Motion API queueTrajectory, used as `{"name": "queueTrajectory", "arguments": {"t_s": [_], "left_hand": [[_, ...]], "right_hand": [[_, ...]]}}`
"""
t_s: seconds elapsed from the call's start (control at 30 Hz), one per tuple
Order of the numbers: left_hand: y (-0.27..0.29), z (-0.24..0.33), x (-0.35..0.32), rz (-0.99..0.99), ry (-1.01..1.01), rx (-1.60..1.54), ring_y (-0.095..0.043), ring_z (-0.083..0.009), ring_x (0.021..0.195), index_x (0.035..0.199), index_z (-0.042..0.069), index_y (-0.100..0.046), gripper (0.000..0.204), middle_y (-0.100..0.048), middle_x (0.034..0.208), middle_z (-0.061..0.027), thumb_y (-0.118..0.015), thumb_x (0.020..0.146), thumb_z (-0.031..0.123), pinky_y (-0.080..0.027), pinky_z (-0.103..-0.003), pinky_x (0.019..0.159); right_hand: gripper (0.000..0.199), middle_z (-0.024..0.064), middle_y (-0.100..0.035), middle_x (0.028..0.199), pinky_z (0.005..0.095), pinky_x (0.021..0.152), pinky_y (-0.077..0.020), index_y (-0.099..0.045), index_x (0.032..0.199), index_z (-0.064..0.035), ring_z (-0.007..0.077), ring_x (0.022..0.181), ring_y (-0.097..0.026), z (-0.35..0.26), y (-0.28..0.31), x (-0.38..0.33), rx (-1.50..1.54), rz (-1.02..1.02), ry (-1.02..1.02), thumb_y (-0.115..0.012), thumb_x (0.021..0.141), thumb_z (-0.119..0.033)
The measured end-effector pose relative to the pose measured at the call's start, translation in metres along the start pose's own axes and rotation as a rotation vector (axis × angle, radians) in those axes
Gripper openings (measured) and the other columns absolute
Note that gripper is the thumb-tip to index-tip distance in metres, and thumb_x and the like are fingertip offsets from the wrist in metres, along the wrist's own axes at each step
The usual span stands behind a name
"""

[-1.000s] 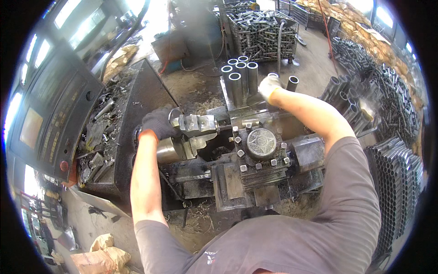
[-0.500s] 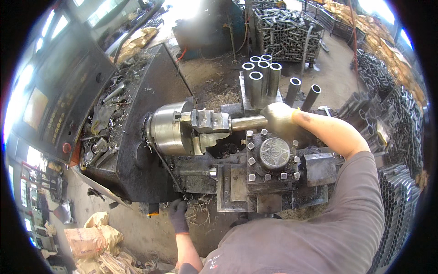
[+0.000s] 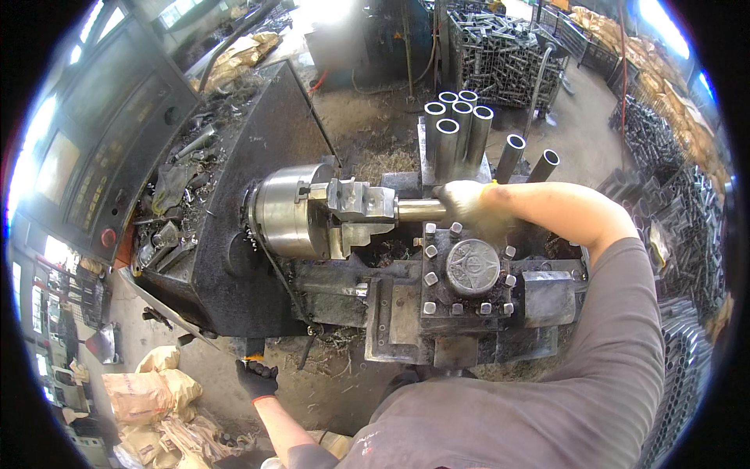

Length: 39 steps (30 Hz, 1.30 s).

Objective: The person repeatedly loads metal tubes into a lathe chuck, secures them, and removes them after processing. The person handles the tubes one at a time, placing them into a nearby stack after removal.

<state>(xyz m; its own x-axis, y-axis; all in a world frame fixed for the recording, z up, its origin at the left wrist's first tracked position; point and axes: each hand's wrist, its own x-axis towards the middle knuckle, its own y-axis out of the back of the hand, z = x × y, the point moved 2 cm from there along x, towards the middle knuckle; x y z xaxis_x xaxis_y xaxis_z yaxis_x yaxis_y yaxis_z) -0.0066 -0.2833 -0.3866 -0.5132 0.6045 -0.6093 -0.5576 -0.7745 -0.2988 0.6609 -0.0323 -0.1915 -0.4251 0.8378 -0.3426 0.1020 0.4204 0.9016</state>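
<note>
My right hand (image 3: 466, 202), in a pale work glove, is closed around the free end of a metal tube (image 3: 420, 209). The tube's other end sits between the stepped jaws (image 3: 363, 202) of the lathe chuck (image 3: 293, 213). Down at the left, my left hand (image 3: 258, 381) wears a dark glove with an orange cuff. Its fingers are curled just below an orange-yellow part (image 3: 254, 358) under the headstock; what they hold, if anything, is hidden. A thin dark rod (image 3: 305, 353) hangs to the right of that hand. The square tool post (image 3: 472, 270) stands in front of my right forearm.
Several upright tubes (image 3: 459, 129) stand behind the lathe, with two more (image 3: 512, 156) leaning at their right. A wire crate of metal parts (image 3: 508, 66) is farther back. Stacked tubes (image 3: 678, 383) lie at the right, sacks (image 3: 152, 395) at the lower left.
My left hand has left the rod's lower end and moved left and down to the orange-yellow part. The right hand stays on the tube, slightly nearer the chuck.
</note>
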Motion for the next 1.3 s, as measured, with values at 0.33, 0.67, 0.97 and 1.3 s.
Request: {"name": "queueTrajectory", "arguments": {"t_s": [0.33, 0.67, 0.97, 1.3], "left_hand": [[0.021, -0.004, 0.034, 0.027, -0.100, 0.174, -0.045, -0.0197, 0.050, 0.077, 0.021, -0.053, 0.045, -0.046, 0.061, 0.0023, -0.050, 0.108, 0.054, -0.050, -0.050, 0.064], [-0.074, 0.068, -0.125, 0.581, -1.318, 1.001, -0.069, -0.0409, 0.110, 0.135, 0.002, -0.062, 0.048, -0.071, 0.128, -0.0197, -0.060, 0.106, 0.041, -0.051, -0.052, 0.099], [-0.333, 0.295, -0.118, 0.444, -1.540, 1.532, -0.067, -0.0408, 0.128, 0.163, 0.015, -0.034, 0.067, -0.068, 0.140, -0.0219, -0.052, 0.104, 0.040, -0.052, -0.056, 0.103], [-0.294, 0.189, -0.196, -0.240, -1.794, 0.956, -0.072, -0.0373, 0.114, 0.146, 0.006, -0.056, 0.046, -0.074, 0.112, -0.0165, -0.066, 0.104, 0.024, -0.055, -0.046, 0.100]], "right_hand": [[0.082, 0.0141, -0.074, 0.104, 0.0343, 0.079, -0.0590, -0.040, 0.155, -0.0006, 0.0248, 0.095, -0.072, -0.053, 0.043, 0.053, 0.629, -0.290, 0.117, -0.081, 0.086, -0.018], [0.039, 0.0187, -0.077, 0.094, 0.0469, 0.074, -0.0596, -0.078, 0.103, -0.0085, 0.0386, 0.081, -0.074, 0.093, -0.031, -0.057, -0.183, 0.435, -0.139, -0.079, 0.077, -0.037], [0.033, 0.0122, -0.081, 0.101, 0.0337, 0.083, -0.0590, -0.076, 0.111, 0.0010, 0.0219, 0.090, -0.078, 0.005, 0.024, -0.236, 0.495, 1.235, -0.276, -0.086, 0.086, -0.018], [0.052, 0.0158, -0.078, 0.110, 0.0397, 0.085, -0.0660, -0.071, 0.121, 0.0013, 0.0243, 0.086, -0.077, -0.122, -0.045, -0.368, 0.898, 1.134, 0.135, -0.077, 0.071, -0.011]]}}
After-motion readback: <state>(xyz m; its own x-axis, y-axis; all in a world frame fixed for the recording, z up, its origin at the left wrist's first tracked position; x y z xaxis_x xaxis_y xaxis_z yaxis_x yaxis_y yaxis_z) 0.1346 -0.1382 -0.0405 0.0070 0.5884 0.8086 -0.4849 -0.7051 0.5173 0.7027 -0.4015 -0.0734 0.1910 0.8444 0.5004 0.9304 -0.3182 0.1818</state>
